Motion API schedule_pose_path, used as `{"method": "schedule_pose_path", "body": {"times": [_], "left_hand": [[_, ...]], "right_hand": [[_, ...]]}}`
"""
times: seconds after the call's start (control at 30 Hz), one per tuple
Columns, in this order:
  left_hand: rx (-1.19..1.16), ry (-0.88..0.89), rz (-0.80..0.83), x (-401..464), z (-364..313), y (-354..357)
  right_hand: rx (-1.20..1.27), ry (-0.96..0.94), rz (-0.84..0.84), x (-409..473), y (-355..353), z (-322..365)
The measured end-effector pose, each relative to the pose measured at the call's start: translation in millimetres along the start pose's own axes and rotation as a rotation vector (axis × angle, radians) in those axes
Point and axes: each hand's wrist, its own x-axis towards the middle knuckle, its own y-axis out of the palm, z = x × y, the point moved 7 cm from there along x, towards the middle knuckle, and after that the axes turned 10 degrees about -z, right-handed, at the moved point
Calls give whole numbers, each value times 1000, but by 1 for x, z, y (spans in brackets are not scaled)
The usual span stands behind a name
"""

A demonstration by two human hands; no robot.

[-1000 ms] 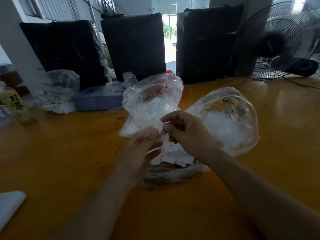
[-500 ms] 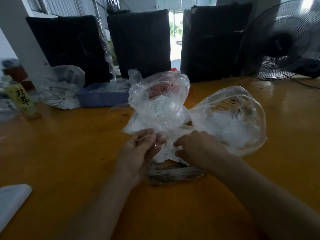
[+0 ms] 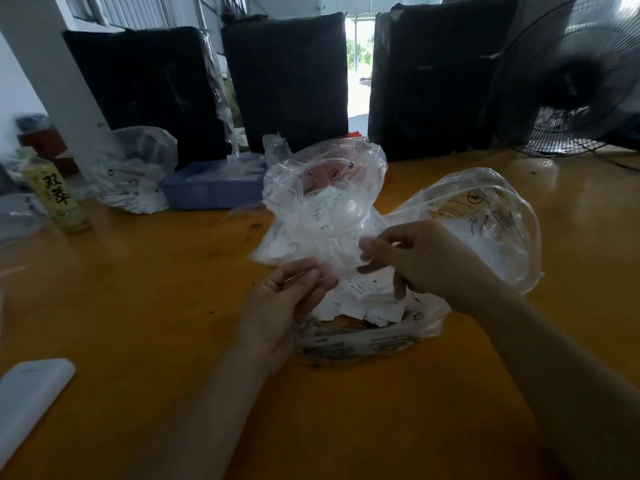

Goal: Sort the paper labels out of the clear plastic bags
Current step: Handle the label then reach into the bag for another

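My right hand [image 3: 426,263] is raised over the pile of paper labels [image 3: 367,301] and pinches a small clear bag [image 3: 349,252] at its fingertips. My left hand [image 3: 287,299] is palm-up just left of it, fingers curled at the same film's near edge; the contact is blurred. The labels lie on a flat printed plastic bag [image 3: 363,342]. Behind stands an upright clear bag [image 3: 325,199] with labels inside. To the right a large puffed clear bag [image 3: 491,216] holds white pieces.
On the yellow table [image 3: 138,306] are a blue tray [image 3: 207,190], another filled plastic bag [image 3: 135,174], a green bottle [image 3: 52,199] at far left and a white flat object [image 3: 27,393] at the near left. Dark cushions [image 3: 287,81] and a fan [image 3: 571,74] line the back.
My right hand dipped to the label pile half a second ago and has come back up toward my left hand with a small clear piece. The left hand stayed about where it was.
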Motion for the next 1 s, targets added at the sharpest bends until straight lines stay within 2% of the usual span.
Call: {"method": "schedule_pose_path", "body": {"times": [0.13, 0.27, 0.5, 0.8, 1.0], "left_hand": [[-59, 6, -14, 3, 2, 0], [-31, 11, -36, 4, 5, 0], [3, 1, -36, 2, 5, 0], [29, 5, -44, -1, 5, 1], [39, -5, -28, 0, 5, 2]], "right_hand": [[129, 57, -149, 5, -15, -6], [220, 118, -135, 6, -10, -13], [232, 86, -86, 6, -15, -7], [297, 50, -213, -4, -19, -17], [311, -14, -232, -6, -14, -12]]}}
